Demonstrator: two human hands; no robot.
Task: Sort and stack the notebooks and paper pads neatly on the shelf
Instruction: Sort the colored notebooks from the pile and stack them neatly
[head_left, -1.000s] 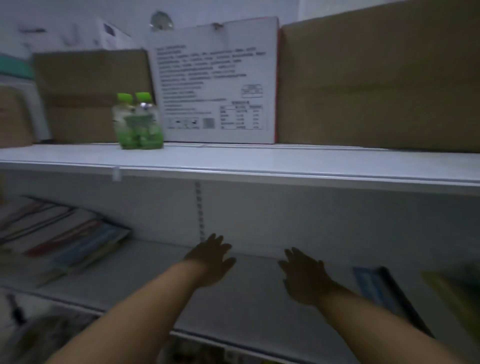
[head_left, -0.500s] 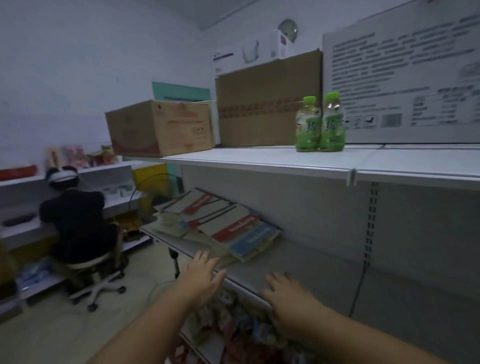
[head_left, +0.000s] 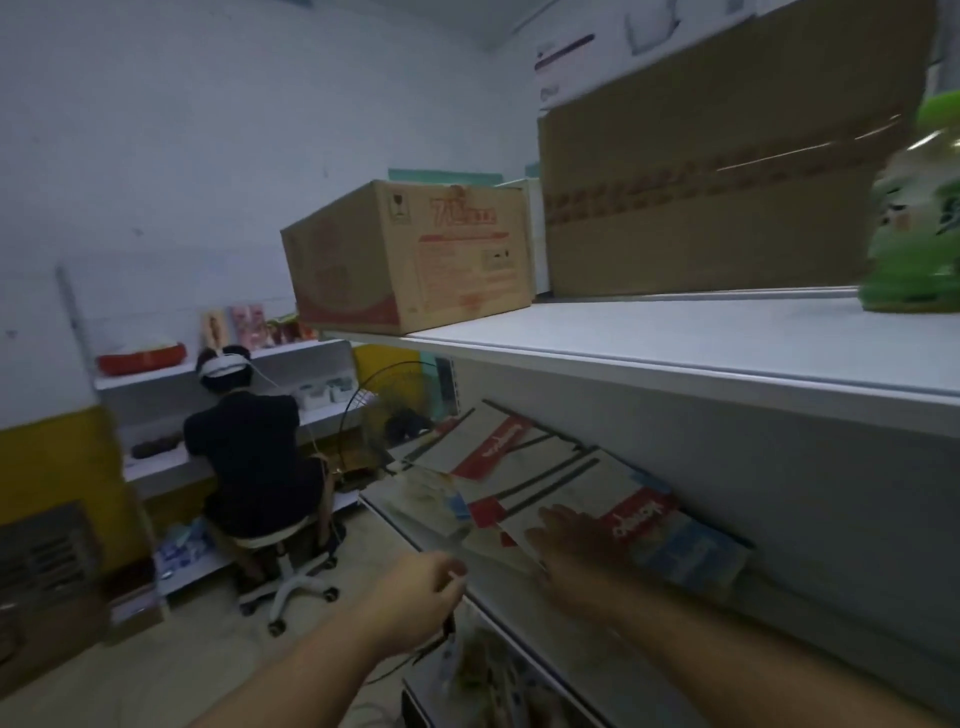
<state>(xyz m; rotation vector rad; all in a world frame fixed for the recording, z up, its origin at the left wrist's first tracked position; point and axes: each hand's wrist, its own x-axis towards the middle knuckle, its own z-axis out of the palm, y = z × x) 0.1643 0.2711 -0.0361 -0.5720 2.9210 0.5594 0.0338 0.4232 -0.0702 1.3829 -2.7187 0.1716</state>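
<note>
Head camera: a loose, fanned pile of notebooks and paper pads lies on the lower shelf, spread from its front edge to its back panel. Your right hand rests on the pile's near end with fingers stretched flat. Your left hand hovers at the shelf's front edge, fingers curled; blur hides whether it pinches a cover corner.

glossy paper notebooks, smooth painted metal shelf, matt cardboard box.
</note>
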